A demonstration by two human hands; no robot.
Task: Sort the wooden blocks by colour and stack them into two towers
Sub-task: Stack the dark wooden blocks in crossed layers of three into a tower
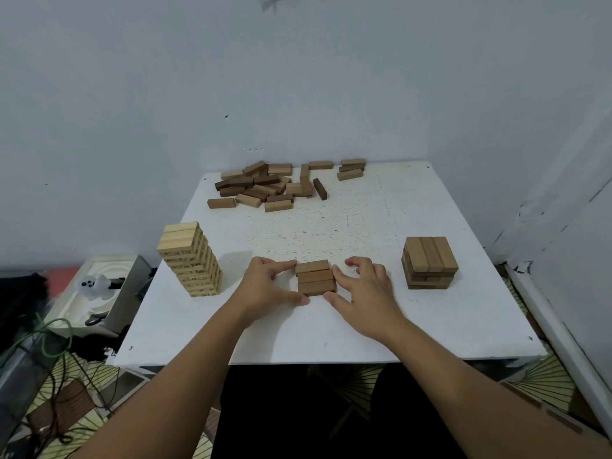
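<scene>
Three brown blocks, set side by side near the surface's front edge, are squeezed between left hand and right hand, fingers pressing their ends. Judged light, rigid, smooth; best gripped endwise.

Printed numbers on the pale tower are too small to read.
</scene>
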